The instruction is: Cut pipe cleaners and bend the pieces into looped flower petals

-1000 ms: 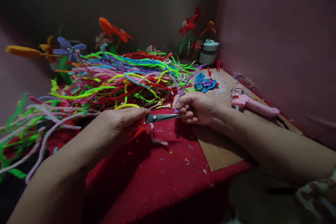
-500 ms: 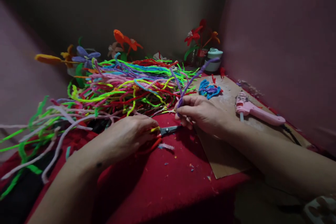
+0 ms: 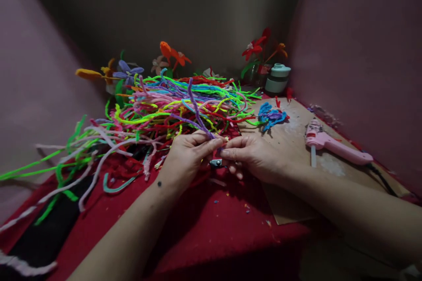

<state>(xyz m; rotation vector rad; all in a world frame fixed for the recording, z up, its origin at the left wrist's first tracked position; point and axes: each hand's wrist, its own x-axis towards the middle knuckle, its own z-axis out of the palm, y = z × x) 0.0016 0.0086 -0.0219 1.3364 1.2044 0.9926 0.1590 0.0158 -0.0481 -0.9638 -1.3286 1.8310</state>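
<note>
My left hand point(image 3: 186, 156) and my right hand point(image 3: 252, 156) meet at the fingertips over the red cloth point(image 3: 204, 224). Both pinch the lower end of a purple pipe cleaner point(image 3: 197, 112), which rises up and to the left across the pile. Below my fingers the scissors point(image 3: 216, 163) lie on the cloth, mostly hidden by my hands. A big heap of coloured pipe cleaners point(image 3: 158, 107) spreads behind and to the left of my hands.
A pink glue gun point(image 3: 332, 147) lies on a cardboard sheet point(image 3: 290, 140) at the right, near a small blue and purple pipe-cleaner piece point(image 3: 272, 116). Finished pipe-cleaner flowers point(image 3: 171, 55) and a white-and-green jar point(image 3: 277, 79) stand at the back. Walls close in on both sides.
My left hand let go of the scissors, which now lie on the cloth, and came up to pinch the purple pipe cleaner with the right. The pipe cleaner swung from right to left.
</note>
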